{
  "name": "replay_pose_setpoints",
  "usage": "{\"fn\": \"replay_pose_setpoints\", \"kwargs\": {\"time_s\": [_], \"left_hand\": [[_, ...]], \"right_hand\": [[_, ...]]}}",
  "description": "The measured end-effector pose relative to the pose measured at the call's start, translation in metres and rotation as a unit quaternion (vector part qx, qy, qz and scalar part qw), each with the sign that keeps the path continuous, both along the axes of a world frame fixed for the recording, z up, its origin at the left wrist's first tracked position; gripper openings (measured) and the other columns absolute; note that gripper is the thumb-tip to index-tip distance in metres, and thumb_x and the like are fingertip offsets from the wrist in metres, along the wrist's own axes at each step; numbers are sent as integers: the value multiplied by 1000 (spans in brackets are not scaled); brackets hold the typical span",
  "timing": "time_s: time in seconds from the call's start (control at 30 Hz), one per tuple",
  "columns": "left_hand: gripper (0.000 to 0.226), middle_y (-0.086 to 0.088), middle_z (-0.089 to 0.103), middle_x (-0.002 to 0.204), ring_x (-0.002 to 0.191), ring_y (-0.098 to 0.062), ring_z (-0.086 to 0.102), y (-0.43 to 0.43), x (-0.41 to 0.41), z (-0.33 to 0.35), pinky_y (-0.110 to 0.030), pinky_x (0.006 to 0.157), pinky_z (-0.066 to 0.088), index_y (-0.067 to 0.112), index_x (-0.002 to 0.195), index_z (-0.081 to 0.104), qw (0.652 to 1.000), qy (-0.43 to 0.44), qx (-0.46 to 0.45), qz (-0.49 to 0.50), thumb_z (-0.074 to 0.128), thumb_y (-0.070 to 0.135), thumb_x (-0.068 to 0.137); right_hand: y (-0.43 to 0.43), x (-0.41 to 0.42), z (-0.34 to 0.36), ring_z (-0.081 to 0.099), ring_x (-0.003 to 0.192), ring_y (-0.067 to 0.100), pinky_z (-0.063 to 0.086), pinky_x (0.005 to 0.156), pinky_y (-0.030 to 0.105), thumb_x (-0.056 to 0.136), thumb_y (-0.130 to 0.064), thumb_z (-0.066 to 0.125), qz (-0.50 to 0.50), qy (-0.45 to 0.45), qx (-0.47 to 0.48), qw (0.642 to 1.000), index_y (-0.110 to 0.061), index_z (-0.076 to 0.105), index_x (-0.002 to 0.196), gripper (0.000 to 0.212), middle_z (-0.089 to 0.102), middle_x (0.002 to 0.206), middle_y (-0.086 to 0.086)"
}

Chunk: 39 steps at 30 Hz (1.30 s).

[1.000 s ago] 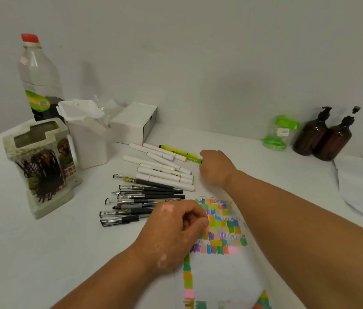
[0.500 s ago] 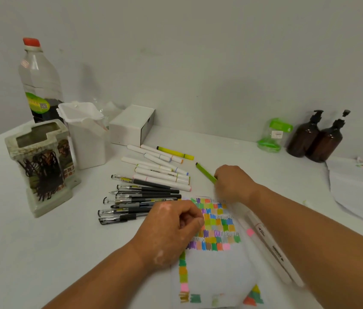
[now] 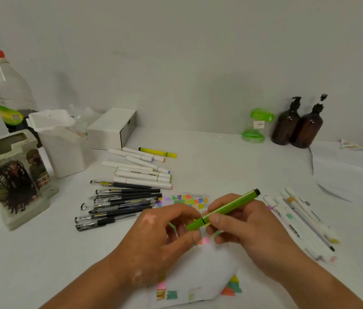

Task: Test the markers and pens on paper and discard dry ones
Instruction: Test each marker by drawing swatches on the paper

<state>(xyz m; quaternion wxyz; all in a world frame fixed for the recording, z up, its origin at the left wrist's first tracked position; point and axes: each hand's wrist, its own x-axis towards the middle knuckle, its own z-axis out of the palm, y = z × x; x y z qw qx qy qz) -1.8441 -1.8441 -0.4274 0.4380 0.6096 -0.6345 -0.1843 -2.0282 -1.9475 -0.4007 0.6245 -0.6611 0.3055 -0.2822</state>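
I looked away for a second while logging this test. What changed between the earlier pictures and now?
The right hand picked the green marker from beside the yellow marker and carried it back over the paper. The left hand, earlier resting on the paper, rose and now pinches the marker's near end. The black pens and white markers stayed put.

A green marker (image 3: 223,210) with a black end is held tilted above white paper (image 3: 200,273) patched with coloured swatches. Black pens (image 3: 118,204), white markers (image 3: 141,173) and a yellow marker (image 3: 157,152) are laid left of it, more white markers (image 3: 298,221) right.
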Motion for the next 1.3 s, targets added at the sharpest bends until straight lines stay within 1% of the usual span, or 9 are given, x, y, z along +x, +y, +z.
{"fn": "replay_pose_setpoints", "kwargs": {"time_s": [0.1, 0.17, 0.4, 0.53, 0.63, 0.8, 0.97, 1.17, 1.3], "left_hand": [[18, 22, 66, 94, 87, -9, 62, -1, 2, -2, -16, 69, 49, 40, 108, 68, 999, -37, 7, 9, 67, 29, 93], [17, 27, 63, 99, 92, -5, 61, -1, 5, -2, -15, 71, 50, 41, 108, 66, 998, -53, 17, 19, 64, 30, 95], [20, 26, 65, 97, 91, -2, 60, -2, 2, -1, -9, 71, 44, 37, 111, 69, 995, -99, 13, 11, 55, 40, 97], [32, 26, 70, 95, 90, 5, 64, -1, 2, 1, -5, 74, 45, 32, 110, 75, 993, -114, -1, 35, 56, 48, 89], [25, 26, 70, 93, 87, 8, 63, 0, 1, 3, -2, 73, 43, 30, 107, 76, 988, -146, -27, 44, 61, 43, 93], [23, 20, 63, 90, 83, -4, 59, 0, -7, 4, -14, 70, 42, 29, 109, 67, 988, -147, 4, -37, 46, 30, 99], [31, 13, 58, 79, 73, -11, 55, 1, -12, 2, -29, 63, 45, 28, 96, 61, 987, -149, 13, -61, 37, 47, 100], [34, 22, 46, 64, 56, -3, 45, -1, -13, 2, -12, 51, 31, 33, 90, 59, 984, -173, -16, -46, 37, 57, 100], [37, 20, 48, 70, 60, -4, 46, -2, -8, -3, -12, 54, 34, 46, 113, 56, 986, -166, 27, -22, 43, 73, 89]], "right_hand": [[2, 1, -7, 63, 62, 16, 53, 61, 26, 74, -25, 78, -13, 5, -28, 1000, -22, 79, 88, 15, 68, 65, 3], [0, -3, -9, 61, 59, 19, 53, 59, 27, 79, -18, 81, -18, -13, -22, 1000, -20, 79, 90, 11, 64, 61, 8], [3, -5, -12, 69, 62, 19, 55, 59, 25, 79, -21, 78, -19, -12, -58, 998, -23, 78, 90, 11, 72, 68, 8], [4, -5, -15, 71, 63, 19, 56, 62, 25, 86, -9, 77, -33, -17, -68, 997, -23, 79, 88, 15, 74, 70, 8], [7, -3, -14, 71, 63, 21, 56, 62, 26, 86, -6, 76, -33, -46, -39, 998, -20, 78, 87, 13, 73, 70, 12], [17, -1, -15, 68, 61, 16, 55, 61, 24, 82, -24, 74, -10, -29, -93, 995, -21, 70, 81, 5, 70, 66, 8], [19, 1, -18, 61, 58, 12, 53, 58, 23, 78, -32, 75, 13, -10, -106, 994, -23, 68, 82, 12, 65, 64, 2], [18, -1, -19, 61, 58, 14, 52, 59, 27, 76, -37, 74, 17, -18, -97, 995, -24, 68, 83, 16, 63, 61, 0], [15, -1, -14, 53, 50, 14, 46, 48, 27, 77, -27, 69, -49, -39, -70, 996, -23, 62, 71, 10, 57, 54, 1]]}}
